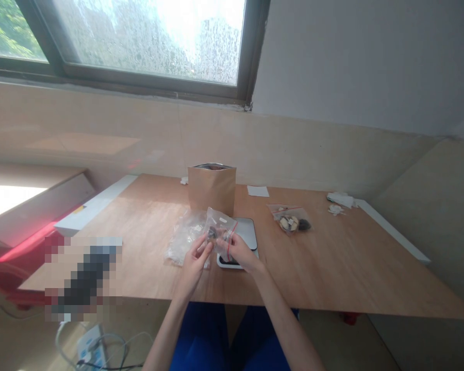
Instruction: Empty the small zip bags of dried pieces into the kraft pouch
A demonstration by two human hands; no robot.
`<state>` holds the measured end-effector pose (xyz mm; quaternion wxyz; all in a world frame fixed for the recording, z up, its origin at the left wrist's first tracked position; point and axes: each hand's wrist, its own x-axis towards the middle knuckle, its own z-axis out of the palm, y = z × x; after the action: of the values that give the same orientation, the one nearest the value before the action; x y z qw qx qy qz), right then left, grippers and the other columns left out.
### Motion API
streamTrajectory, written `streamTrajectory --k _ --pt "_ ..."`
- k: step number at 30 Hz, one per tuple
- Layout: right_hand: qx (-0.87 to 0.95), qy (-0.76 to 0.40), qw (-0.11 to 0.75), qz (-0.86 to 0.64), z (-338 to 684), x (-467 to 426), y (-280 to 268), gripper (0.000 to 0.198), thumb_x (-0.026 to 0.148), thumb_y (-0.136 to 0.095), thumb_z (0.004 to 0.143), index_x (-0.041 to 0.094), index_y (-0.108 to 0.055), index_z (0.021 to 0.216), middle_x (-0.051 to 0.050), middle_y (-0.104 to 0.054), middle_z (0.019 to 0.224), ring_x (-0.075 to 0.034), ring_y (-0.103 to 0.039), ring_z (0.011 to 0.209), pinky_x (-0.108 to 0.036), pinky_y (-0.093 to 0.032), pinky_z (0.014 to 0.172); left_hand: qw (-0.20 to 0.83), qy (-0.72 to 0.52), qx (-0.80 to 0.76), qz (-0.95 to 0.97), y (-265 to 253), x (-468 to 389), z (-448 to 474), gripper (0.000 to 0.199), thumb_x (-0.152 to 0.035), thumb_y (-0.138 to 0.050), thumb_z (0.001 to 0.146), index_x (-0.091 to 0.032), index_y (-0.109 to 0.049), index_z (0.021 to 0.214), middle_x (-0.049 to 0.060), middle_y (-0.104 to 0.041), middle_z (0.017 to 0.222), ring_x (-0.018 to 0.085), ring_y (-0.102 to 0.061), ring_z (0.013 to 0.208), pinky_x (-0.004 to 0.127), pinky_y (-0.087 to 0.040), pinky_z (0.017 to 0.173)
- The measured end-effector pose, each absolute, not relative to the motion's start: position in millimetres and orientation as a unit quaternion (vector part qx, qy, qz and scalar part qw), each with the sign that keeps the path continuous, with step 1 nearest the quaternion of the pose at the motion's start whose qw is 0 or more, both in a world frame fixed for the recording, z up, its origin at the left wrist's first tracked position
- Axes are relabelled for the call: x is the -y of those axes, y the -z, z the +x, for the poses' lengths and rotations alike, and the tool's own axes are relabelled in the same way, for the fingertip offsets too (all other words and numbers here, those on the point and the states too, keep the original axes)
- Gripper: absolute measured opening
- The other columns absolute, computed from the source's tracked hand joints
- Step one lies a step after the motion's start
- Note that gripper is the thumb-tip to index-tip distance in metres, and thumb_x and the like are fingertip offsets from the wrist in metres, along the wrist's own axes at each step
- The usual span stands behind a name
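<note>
A small clear zip bag with a red strip along its right side is held up in front of me. My left hand pinches its left part, beside a small dark piece; I cannot tell whether that piece lies inside the bag. The fingers of my right hand are closed on the bag near the red strip. Under the hands sits a flat kitchen scale, partly hidden. Clear plastic bags lie in a pile to the left.
Behind the scale stands an open brown pouch. To the right lies a filled zip bag with pale and dark pieces. A white card and white scraps are farther back. A blurred dark object covers the table's left edge.
</note>
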<state>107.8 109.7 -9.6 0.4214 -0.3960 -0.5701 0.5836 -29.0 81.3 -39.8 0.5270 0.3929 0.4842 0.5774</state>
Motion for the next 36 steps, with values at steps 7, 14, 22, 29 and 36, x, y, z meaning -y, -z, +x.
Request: streamTrajectory --k 7,14,22,29,36 --pt "0.545 -0.651 0.420 -0.321 101.7 -112.9 16.1 0.040 0.050 -0.068 0.068 0.020 -0.062 0.094 -0.002 -0.064 0.084 -0.017 -0.061 0.077 -0.031 -0.048 0.076 0.480 -0.563 -0.530 0.414 34.0 -80.8 -32.6 0.040 -0.039 -0.072 0.061 -0.015 -0.068 0.093 0.007 -0.070 0.086 0.021 -0.065 0.075 0.029 -0.050 0.068" --pt "0.498 -0.651 0.454 -0.348 91.3 -114.2 26.0 0.043 0.051 -0.069 0.066 0.019 -0.060 0.093 -0.002 -0.064 0.084 -0.017 -0.061 0.076 -0.032 -0.048 0.077 0.397 -0.550 -0.548 0.489 25.3 -75.0 -29.9 0.026 -0.039 -0.062 0.073 -0.019 -0.069 0.088 0.006 -0.070 0.088 0.020 -0.063 0.080 0.027 -0.048 0.073" --pt "0.394 -0.590 0.594 -0.380 95.6 -126.2 37.6 0.036 0.045 -0.068 0.068 0.017 -0.057 0.086 -0.001 -0.061 0.079 -0.013 -0.058 0.071 -0.026 -0.049 0.069 0.380 -0.633 -0.568 0.365 25.5 -80.7 -36.9 0.032 -0.044 -0.057 0.069 -0.014 -0.061 0.078 0.004 -0.064 0.076 0.017 -0.060 0.068 0.029 -0.050 0.065" --pt "0.480 -0.471 0.659 -0.336 106.0 -170.7 -31.0 0.035 0.043 -0.066 0.071 0.019 -0.055 0.092 0.000 -0.057 0.081 -0.011 -0.056 0.069 -0.026 -0.050 0.069 0.304 -0.602 -0.640 0.369 59.6 -100.6 -64.6 0.021 -0.035 -0.046 0.070 -0.017 -0.056 0.072 -0.001 -0.054 0.062 0.014 -0.051 0.058 0.027 -0.043 0.059" --pt "0.684 -0.191 0.614 -0.345 92.1 -251.0 -97.5 0.025 0.037 -0.051 0.084 0.018 -0.049 0.100 -0.006 -0.058 0.096 -0.015 -0.056 0.088 -0.026 -0.046 0.079 0.243 -0.535 -0.691 0.422 81.1 -100.1 -68.7 0.021 -0.037 -0.040 0.076 -0.021 -0.053 0.073 0.002 -0.060 0.072 0.020 -0.056 0.071 0.030 -0.041 0.067"
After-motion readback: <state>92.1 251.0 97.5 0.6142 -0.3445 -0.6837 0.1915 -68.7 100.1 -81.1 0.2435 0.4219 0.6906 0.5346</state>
